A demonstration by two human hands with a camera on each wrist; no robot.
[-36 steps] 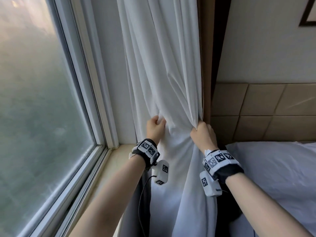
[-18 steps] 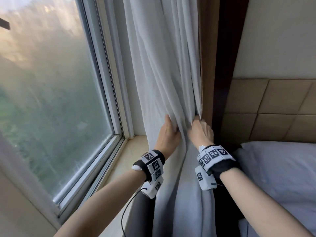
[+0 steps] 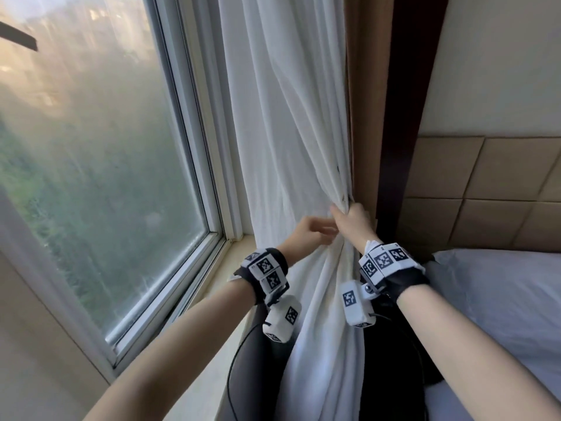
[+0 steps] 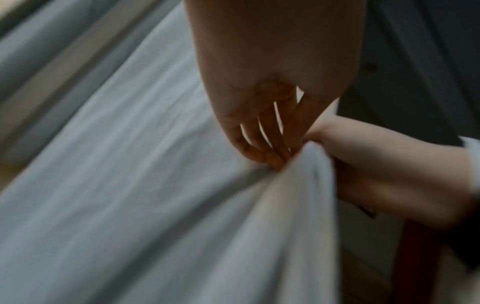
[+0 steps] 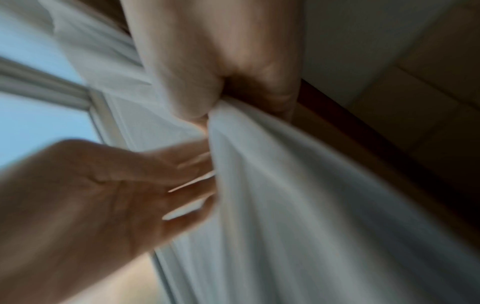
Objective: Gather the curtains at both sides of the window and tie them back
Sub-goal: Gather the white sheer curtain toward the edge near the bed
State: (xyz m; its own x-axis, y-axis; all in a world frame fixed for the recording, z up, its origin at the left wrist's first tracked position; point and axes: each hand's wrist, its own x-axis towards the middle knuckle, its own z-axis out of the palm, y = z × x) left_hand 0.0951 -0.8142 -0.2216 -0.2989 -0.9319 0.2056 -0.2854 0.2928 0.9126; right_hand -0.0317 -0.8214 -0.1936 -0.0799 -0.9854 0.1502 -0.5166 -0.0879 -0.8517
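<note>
Presently, the white curtain point(image 3: 291, 147) hangs above both hands and falls on below them, drawn into one bunch at the right hand point(image 3: 353, 221). That hand's fingers and thumb are curled tight round the gathered folds, beside the brown wall trim point(image 3: 364, 117) just to its right. The left hand point(image 3: 306, 233) sits immediately left of it, fingers point(image 4: 262, 142) straight and slightly spread, tips pressed against the cloth just under the bunch, gripping nothing. Left of the left hand lie the window sill point(image 3: 239, 256) and window frame point(image 3: 194, 147). Wrist views are blurred.
</note>
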